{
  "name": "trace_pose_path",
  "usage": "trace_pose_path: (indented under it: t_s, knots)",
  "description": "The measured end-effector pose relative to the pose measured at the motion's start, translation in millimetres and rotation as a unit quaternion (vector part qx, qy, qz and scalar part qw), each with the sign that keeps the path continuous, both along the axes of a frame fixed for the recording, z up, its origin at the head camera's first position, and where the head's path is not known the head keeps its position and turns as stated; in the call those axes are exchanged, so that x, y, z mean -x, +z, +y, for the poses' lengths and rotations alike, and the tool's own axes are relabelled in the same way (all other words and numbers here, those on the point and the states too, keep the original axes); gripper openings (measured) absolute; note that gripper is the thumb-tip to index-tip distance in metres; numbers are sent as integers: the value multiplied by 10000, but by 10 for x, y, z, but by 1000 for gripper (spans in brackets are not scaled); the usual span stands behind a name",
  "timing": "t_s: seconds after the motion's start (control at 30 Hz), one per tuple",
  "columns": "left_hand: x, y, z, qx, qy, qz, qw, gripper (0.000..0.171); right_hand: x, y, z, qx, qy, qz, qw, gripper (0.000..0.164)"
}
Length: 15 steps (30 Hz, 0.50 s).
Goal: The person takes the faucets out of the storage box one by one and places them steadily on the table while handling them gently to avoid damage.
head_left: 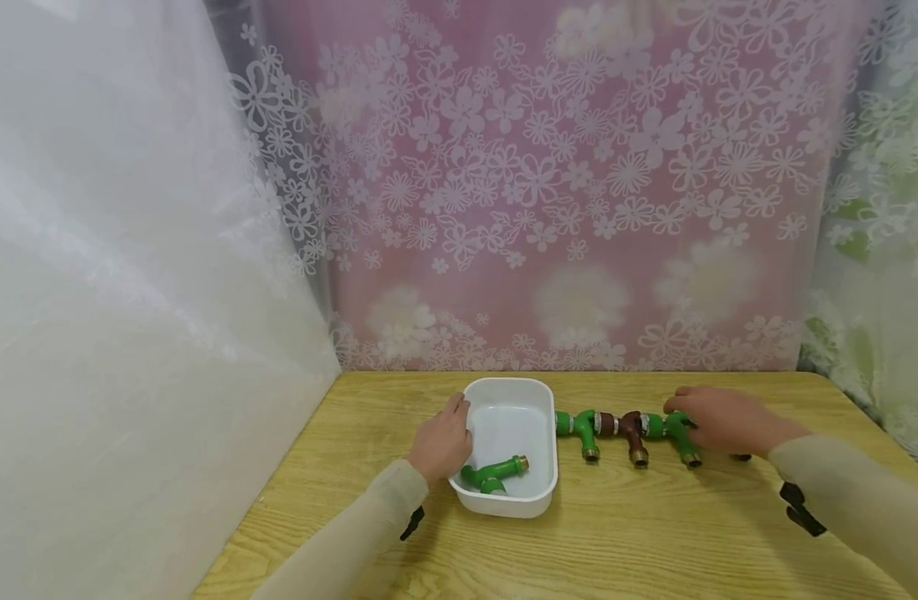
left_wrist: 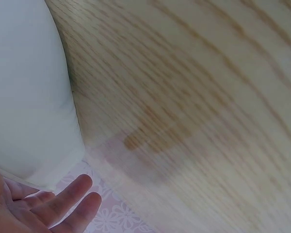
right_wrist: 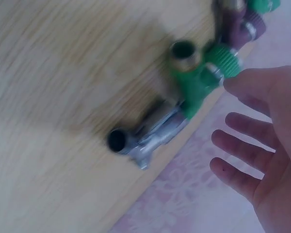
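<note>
My left hand [head_left: 438,442] holds the left rim of a white plastic basin [head_left: 552,450], thumb over the edge and fingers along the outer wall. In the left wrist view, fingers [left_wrist: 63,201] show past the basin wall [left_wrist: 29,97]. A green tap [head_left: 507,468] lies in the basin. My right hand [head_left: 732,419] hovers over the right end of a row of taps, its fingers spread. Its thumb is near the knob of a green tap [right_wrist: 189,85]; whether they touch, I cannot tell. Beyond lies a silver-grey tap [right_wrist: 153,138], mostly hidden by the hand in the head view.
To the basin's right, the row continues with another green tap [head_left: 586,433] and a brown tap [head_left: 635,437], spouts toward me. All stand on a wood-grain table [head_left: 616,542]. A pink flowered curtain [head_left: 564,208] hangs behind, a white sheet [head_left: 129,292] at left.
</note>
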<state>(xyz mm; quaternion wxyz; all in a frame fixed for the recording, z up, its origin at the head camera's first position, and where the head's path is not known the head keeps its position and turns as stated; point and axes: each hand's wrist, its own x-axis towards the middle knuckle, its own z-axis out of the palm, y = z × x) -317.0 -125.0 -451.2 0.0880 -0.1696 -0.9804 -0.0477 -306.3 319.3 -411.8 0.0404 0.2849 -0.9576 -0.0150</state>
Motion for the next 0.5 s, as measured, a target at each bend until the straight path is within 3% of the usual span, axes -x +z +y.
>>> trace_pose_path:
  t_s: [0.3,0.5]
  knots:
    - [-3,11,-7,-9,21,-84,10000,50,-87,163,-441,57,674,325,9972,35]
    - [-16,38,-11,-3,41,-131,9999,50,-60,203,-722,38,1133,442,9926,36]
